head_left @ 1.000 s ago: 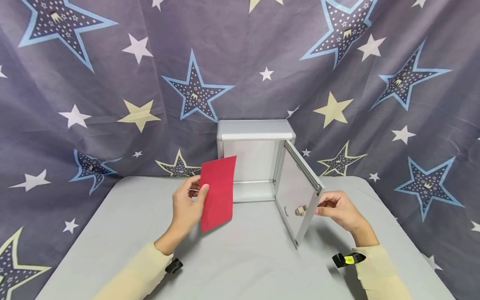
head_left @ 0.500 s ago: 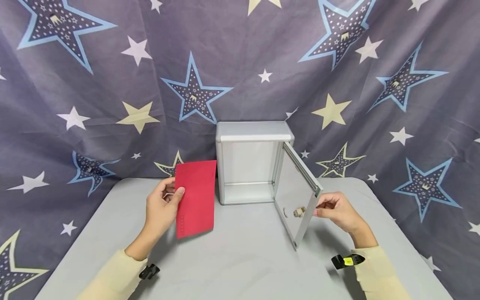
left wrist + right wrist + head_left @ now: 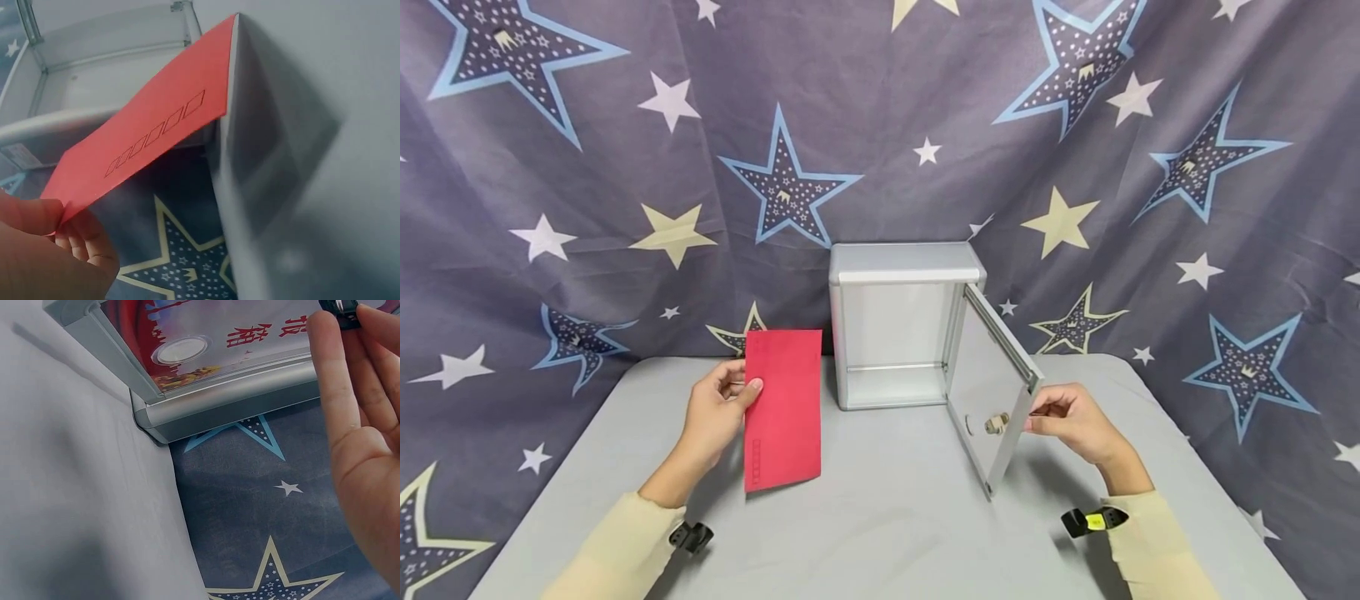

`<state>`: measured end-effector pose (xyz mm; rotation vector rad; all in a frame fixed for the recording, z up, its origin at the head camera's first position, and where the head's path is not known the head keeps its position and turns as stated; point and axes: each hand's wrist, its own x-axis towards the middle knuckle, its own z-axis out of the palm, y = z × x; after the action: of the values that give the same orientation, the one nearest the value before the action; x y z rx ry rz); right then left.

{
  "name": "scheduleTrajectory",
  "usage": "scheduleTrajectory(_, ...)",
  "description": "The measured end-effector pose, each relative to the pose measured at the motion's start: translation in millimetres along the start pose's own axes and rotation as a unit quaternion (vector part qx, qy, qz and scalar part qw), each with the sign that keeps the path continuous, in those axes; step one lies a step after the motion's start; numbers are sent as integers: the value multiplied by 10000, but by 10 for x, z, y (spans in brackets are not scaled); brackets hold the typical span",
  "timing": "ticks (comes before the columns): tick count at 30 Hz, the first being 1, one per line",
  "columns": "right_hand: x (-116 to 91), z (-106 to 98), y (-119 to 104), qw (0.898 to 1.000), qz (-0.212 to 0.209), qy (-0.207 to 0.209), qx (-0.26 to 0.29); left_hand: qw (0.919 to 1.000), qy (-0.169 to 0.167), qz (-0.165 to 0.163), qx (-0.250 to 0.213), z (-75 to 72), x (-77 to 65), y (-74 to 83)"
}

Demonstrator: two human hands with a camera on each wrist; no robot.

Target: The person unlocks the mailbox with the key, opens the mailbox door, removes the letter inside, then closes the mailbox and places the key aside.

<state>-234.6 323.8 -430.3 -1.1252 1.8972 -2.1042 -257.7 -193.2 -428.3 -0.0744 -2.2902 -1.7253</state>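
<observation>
My left hand (image 3: 716, 412) pinches the left edge of a red envelope (image 3: 784, 408) between thumb and fingers. The envelope stands roughly upright above the table, left of a silver metal box (image 3: 910, 260); a row of small printed squares shows on it. The box's hinged door (image 3: 992, 375) is swung out to the right, with a brass lock (image 3: 997, 423) on its inner face. At the door's outer face, my right hand (image 3: 1075, 423) pinches a small dark piece (image 3: 342, 310) that looks like a key's head; most of it is hidden by the fingers.
The box stands at the back of a table with a grey cloth (image 3: 887, 533), close to a star-patterned curtain (image 3: 887, 125). On the door's outer face are red printed characters (image 3: 265, 332) and an oval window (image 3: 181, 350). Black wrist devices sit at both sleeves.
My left hand has drawn the red envelope leftward and down, away from in front of the box, and the envelope has turned more upright. The right hand and door stay nearly still.
</observation>
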Motion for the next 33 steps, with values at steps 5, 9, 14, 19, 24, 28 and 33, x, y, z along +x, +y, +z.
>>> scheduleTrajectory(5, -18, 25, -9, 10000, -26, 10, -24, 9993, -172, -319, 121, -9, 103, -97)
scheduleTrajectory(9, -33, 36, -15, 10000, -17, -5, -10, 9981, -264, -294, 475, 7, 191, -187)
scheduleTrajectory(14, -36, 31, -9, 10000, 28, 23, -26, 9960, -312, -304, 785, 41, 290, -277)
scheduleTrajectory(19, -29, 33, -13, 9995, 231, 166, -95, 9928, -485, -466, 990, 80, 362, -342)
scheduleTrajectory(24, -24, 28, -9, 9993, 278, 205, -159, 9886, -679, -632, 1185, 117, 442, -413)
scheduleTrajectory(28, -21, 21, 3, 9994, 218, 184, -199, 9836, -861, -631, 1455, 126, 504, -469)
scheduleTrajectory(33, -7, 21, -8, 9989, 277, 222, -316, 9738, -1015, -490, 1977, 108, 548, -536)
